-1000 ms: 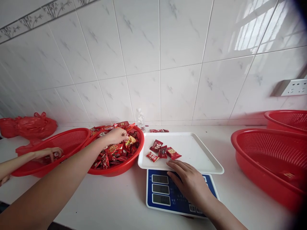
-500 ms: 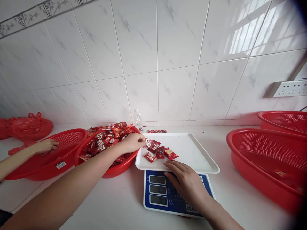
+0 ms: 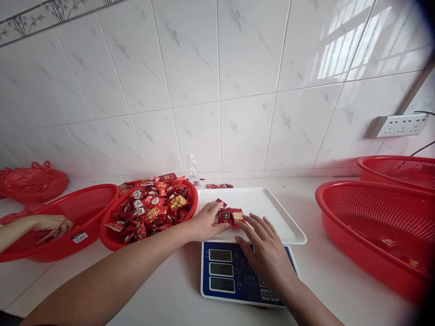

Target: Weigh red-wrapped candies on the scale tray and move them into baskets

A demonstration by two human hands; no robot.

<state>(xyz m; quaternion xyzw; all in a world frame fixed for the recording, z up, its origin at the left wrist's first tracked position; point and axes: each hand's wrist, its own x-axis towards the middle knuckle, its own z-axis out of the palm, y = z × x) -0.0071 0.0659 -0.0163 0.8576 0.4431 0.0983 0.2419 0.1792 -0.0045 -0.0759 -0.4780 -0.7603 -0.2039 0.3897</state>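
Observation:
Red candy packets (image 3: 229,216) are bunched at the front left of the white tray (image 3: 272,206), which rests on a blue and white scale (image 3: 220,269). My left hand (image 3: 206,222) curves around the left side of the bunch, its fingers touching the packets and covering some of them. From the right, my right hand (image 3: 263,244) reaches over the tray's front edge with spread fingers, fingertips against the rightmost packet. A red basket (image 3: 195,199) heaped with similar packets stands left of the tray.
Another person's hand (image 3: 54,226) reaches into a red basket (image 3: 98,197) at the left. Red plastic bags (image 3: 37,181) lie behind it. A clear bottle (image 3: 193,171) stands near the wall. Two red baskets (image 3: 340,192) (image 3: 394,162) are at the right.
My left hand has moved from the tray's left edge inward and lower, around the packets. The packets sit closer together. The other person's hand has shifted lower in its basket.

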